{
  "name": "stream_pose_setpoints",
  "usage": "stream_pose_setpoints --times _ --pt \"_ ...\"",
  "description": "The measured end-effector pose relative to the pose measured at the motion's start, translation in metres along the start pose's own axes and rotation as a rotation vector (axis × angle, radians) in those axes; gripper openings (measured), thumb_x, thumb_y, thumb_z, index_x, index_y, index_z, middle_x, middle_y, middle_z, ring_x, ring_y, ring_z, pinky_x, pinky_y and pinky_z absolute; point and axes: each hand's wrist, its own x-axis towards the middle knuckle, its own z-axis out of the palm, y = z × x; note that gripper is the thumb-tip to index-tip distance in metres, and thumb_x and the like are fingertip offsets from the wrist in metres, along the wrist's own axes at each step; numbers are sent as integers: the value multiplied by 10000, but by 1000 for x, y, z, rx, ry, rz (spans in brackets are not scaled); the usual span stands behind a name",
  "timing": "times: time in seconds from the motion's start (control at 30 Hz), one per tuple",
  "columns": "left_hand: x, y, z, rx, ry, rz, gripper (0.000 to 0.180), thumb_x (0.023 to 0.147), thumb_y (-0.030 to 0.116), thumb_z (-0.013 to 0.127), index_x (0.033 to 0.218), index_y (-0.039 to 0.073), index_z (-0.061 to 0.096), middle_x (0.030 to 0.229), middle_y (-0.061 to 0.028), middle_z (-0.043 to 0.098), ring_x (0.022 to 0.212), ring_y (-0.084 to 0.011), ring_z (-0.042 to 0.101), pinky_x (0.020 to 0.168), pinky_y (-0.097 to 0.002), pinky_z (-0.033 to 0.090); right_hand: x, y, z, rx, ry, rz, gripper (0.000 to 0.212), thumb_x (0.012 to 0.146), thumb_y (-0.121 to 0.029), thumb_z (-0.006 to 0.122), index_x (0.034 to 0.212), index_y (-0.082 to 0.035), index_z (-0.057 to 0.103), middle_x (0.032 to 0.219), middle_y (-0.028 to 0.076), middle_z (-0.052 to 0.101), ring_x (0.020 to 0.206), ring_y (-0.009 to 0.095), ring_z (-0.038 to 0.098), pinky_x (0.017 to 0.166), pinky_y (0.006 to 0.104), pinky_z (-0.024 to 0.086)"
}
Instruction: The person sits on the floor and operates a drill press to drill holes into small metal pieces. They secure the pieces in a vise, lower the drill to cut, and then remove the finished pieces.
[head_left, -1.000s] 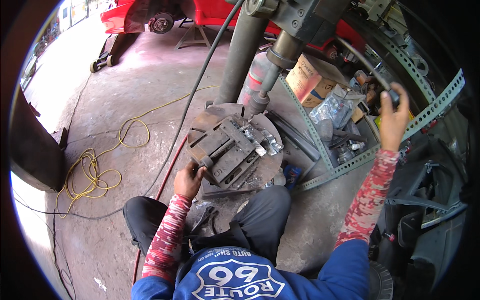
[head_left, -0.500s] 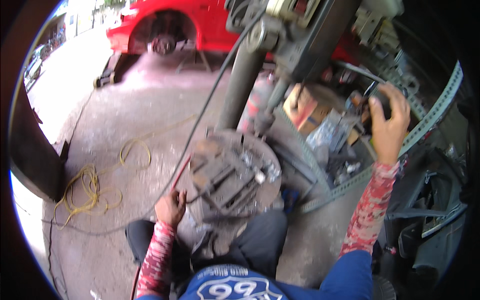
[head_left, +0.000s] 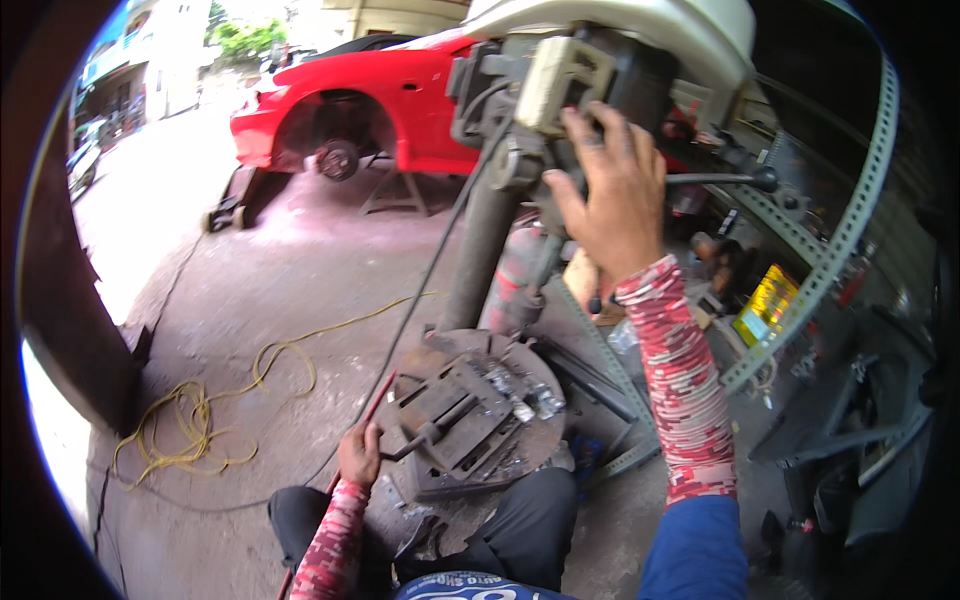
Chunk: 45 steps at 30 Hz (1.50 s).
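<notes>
In front of me stands a drill press with a thick grey column (head_left: 480, 265). My right hand (head_left: 615, 190) is raised at its head, fingers spread, with the fingertips at the cream switch box (head_left: 545, 95); whether they press it, I cannot tell. Low on the press, a flat metal drill vise (head_left: 470, 405) lies on the round table (head_left: 548, 375), among metal shavings. My left hand (head_left: 360, 455) is closed around the end of the dark vise handle (head_left: 405, 447). A thin red rod or hose (head_left: 378, 397) passes by this hand; I cannot tell if it is gripped too.
A feed lever (head_left: 715, 180) juts right from the press. A black cable (head_left: 430, 260) hangs from the head. Yellow cord (head_left: 195, 430) lies coiled on the floor. A cluttered green metal rack (head_left: 800, 315) stands right. A red car (head_left: 400, 100) is propped behind.
My right hand has moved left from beside the feed lever to the switch box. My left hand stays on the vise handle. The view has tilted upward.
</notes>
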Motion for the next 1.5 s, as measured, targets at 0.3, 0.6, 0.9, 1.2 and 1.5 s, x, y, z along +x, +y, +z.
stream_pose_setpoints --times 0.3,0.6,0.9,1.2,1.5 --pt "-1 -6 4 -31 172 172 337 992 293 530 881 8 671 877 -201 626 885 -390 589 790 -469 463 -57 -40 2 383 -12 112 660 834 -144 727 1438 -45 481 1412 173 523 1223 369 518 1054 469 384" --pt "21 6 28 28 299 216 353 1008 287 507 829 26 664 836 -193 641 853 -385 585 808 -459 446 -266 -162 16 878 -524 494 200 806 -72 725 988 3 687 980 162 674 966 355 635 886 432 491" --pt "40 42 -12 297 -35 42 362 976 330 563 832 21 685 806 -231 646 836 -435 609 794 -498 478 -397 -69 39 512 -597 1067 356 878 -201 726 1133 41 668 1013 151 686 836 268 638 774 391 512" --pt "97 140 -75 73 613 713 237 1008 196 509 1113 42 656 1090 -155 611 1045 -329 513 937 -429 385 -440 -68 70 689 -758 1374 516 905 -378 736 1142 73 651 859 81 677 798 169 621 755 337 506" --pt "59 -17 26 228 607 250 435 986 258 561 1354 29 527 1348 -248 534 1290 -393 479 1094 -475 363 -433 -75 85 878 -693 1441 362 960 -363 687 1099 -32 641 852 8 655 566 60 566 445 200 409"
